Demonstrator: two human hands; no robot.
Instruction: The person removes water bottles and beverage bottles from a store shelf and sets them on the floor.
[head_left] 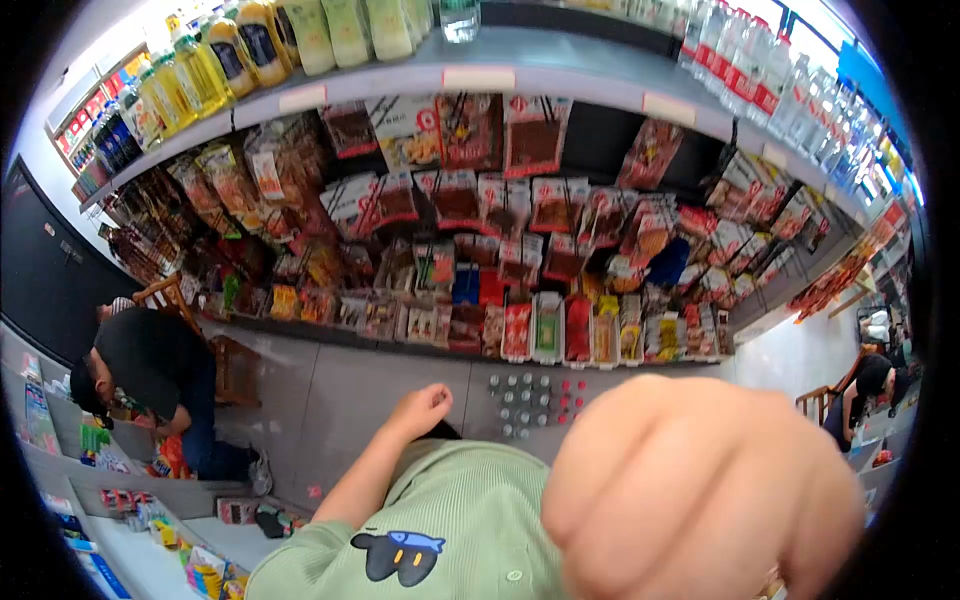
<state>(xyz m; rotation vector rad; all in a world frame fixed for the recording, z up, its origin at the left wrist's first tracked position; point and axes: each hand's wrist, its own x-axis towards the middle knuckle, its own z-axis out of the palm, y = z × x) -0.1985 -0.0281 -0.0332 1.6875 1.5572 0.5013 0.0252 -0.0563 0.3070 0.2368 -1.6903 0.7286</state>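
Observation:
My right hand [700, 490] is very close to the camera, large and a little blurred. Its fingers are curled into a fist, and whatever may be inside is hidden. My left hand [425, 408] hangs in front of my green shirt [470, 510], fingers curled in, with nothing visible in it. On the floor beyond, between my hands, several bottles with pale caps [520, 400] stand in rows beside several with red caps [572, 395]. Neither hand touches them.
Ahead, packaged snacks [505, 200] fill a rack under a shelf [560, 70] bearing bottles [740, 60]. A crouching person in black [150, 360] works at the left shelves beside a wooden chair [235, 370]. Another person [870, 390] is at far right.

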